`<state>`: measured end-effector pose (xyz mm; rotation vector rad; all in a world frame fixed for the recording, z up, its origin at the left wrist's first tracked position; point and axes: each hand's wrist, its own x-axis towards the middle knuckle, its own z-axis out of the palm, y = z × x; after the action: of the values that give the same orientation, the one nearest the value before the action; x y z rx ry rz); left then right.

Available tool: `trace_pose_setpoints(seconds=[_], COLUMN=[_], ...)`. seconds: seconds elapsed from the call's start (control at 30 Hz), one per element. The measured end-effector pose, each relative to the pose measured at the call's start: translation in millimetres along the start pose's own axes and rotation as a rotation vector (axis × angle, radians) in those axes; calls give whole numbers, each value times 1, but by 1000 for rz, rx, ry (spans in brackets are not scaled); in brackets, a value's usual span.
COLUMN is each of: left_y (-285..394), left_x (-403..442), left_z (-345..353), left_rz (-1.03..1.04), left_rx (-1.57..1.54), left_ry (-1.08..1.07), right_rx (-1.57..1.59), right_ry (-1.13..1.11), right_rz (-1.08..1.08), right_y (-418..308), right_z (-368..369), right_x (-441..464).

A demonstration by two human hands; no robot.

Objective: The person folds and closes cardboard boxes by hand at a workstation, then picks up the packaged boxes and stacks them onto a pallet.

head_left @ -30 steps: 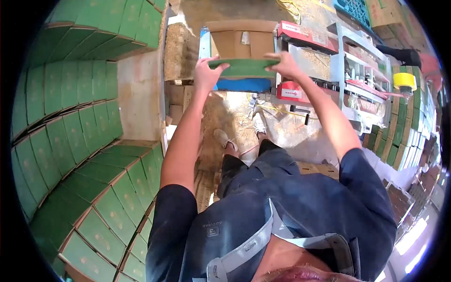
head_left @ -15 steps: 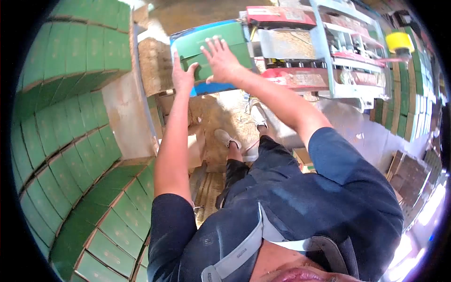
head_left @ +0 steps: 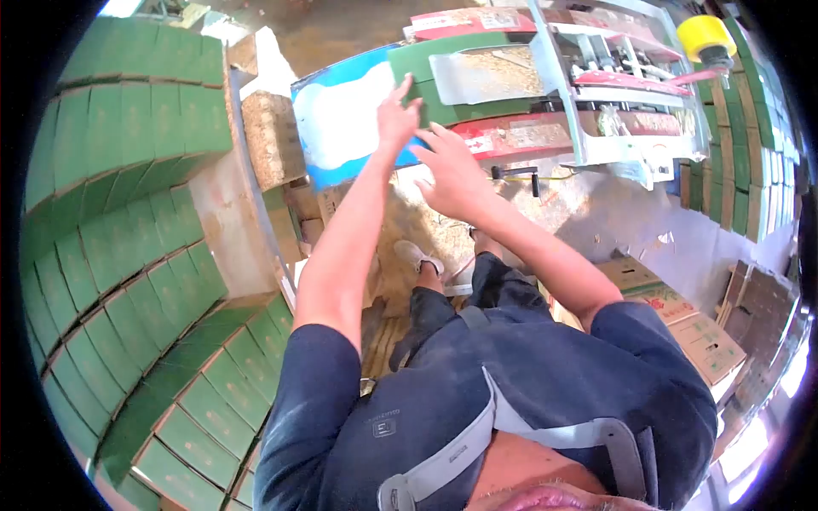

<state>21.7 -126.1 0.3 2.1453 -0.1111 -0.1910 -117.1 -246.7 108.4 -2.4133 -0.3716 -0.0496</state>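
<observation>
A closed green box [head_left: 417, 75] lies partly inside the taping machine [head_left: 558, 81], under its metal plate [head_left: 486, 75]. My left hand [head_left: 398, 119] is at the box's near left end, fingers apart, with the index finger extended along it. Beside it, my right hand [head_left: 450, 170] is open, its fingers spread, just off the near edge of the box. Neither hand grips anything. To the left of the box is the bright white top of a blue-edged table [head_left: 341, 115]. Whether the left fingertips touch the box is hard to tell.
Stacked green boxes [head_left: 111, 255] fill the left side. More green boxes [head_left: 733, 162] stand at the far right, near a yellow tape roll [head_left: 705, 38]. Brown cartons [head_left: 699, 345] sit at the lower right. A chipboard-like block [head_left: 271, 140] stands left of the table.
The green box was folded shut and has moved right, off the blue-edged table into the machine. Both hands have shifted right, and my right hand has come back toward my body.
</observation>
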Motion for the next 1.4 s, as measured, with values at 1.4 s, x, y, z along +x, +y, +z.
trace_pose_setpoints(seconds=[1.4], left_y=[108], left_x=[-568], left_z=[-360], left_rz=[351], left_rx=[-963], left_ry=[992], right_rx=[600], right_ry=[-263], right_rz=[-1630], right_y=[-699], right_z=[-10], right_x=[3])
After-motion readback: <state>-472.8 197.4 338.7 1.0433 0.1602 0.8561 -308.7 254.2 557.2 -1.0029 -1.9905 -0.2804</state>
